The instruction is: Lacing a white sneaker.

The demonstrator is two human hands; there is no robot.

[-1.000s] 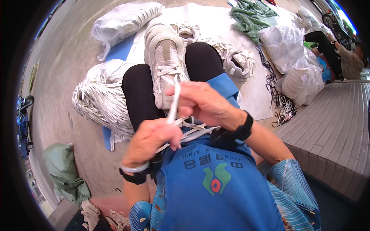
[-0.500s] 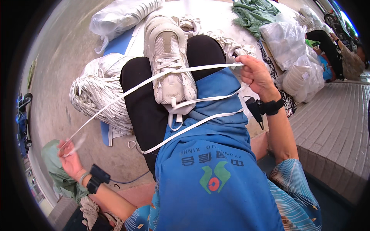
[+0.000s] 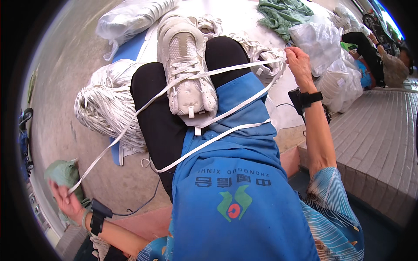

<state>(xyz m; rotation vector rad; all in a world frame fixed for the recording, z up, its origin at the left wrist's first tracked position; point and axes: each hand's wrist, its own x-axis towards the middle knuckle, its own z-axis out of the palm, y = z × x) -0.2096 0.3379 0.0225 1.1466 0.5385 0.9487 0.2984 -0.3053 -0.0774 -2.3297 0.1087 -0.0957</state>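
Observation:
A cream-white sneaker (image 3: 189,98) rests between my black-trousered knees, its heel toward me. A long white shoelace (image 3: 124,130) passes through its upper eyelets and stretches out to both sides. At the lower left my left hand (image 3: 66,201) closes on one side of the lace, its fingers slightly blurred. My right hand (image 3: 299,65), raised at the right, pinches the lace between thumb and fingertips. From there, a loop of lace slants back toward the shoe's heel, and another white strand (image 3: 213,141) crosses the blue apron (image 3: 239,174) on my lap.
A thick bundle of white laces (image 3: 106,106) lies left of my knee. More pale shoes (image 3: 261,56) sit beyond the right knee. Plastic bags of white goods (image 3: 342,80), a green cloth (image 3: 285,17) and a slatted bench (image 3: 370,130) are at the right. Another person (image 3: 383,61) sits beyond.
My left hand has moved down and left, and my right hand slightly up and right. The lace between left hand and shoe now sags; the loop from the right hand has drawn out straighter.

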